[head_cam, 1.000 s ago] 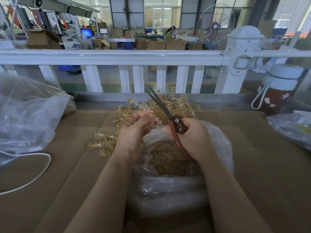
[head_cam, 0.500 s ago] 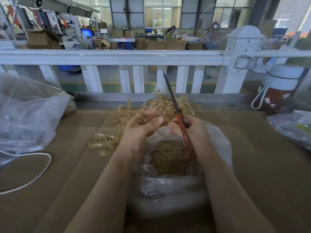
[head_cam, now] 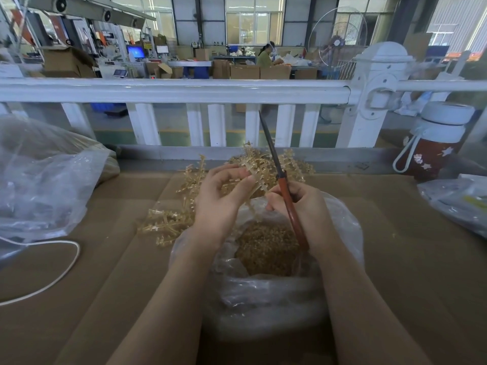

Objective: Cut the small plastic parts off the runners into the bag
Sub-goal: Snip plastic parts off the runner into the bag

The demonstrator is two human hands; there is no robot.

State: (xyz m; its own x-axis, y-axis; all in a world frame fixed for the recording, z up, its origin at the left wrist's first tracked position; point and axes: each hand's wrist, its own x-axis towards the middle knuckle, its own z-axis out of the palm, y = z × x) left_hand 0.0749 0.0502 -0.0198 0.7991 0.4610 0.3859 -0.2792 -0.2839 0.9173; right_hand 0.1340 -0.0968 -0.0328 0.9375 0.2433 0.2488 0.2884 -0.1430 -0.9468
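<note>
At the centre of the frame, the right hand is gripping red-handled scissors, fingers curled round the handles, the closed blades pointing up toward the white railing. Just left of it, the left hand is pinching an amber plastic runner between thumb and fingers. Both are hovering above an open clear bag holding cut amber parts. More runners are lying on the cardboard behind and to the left.
</note>
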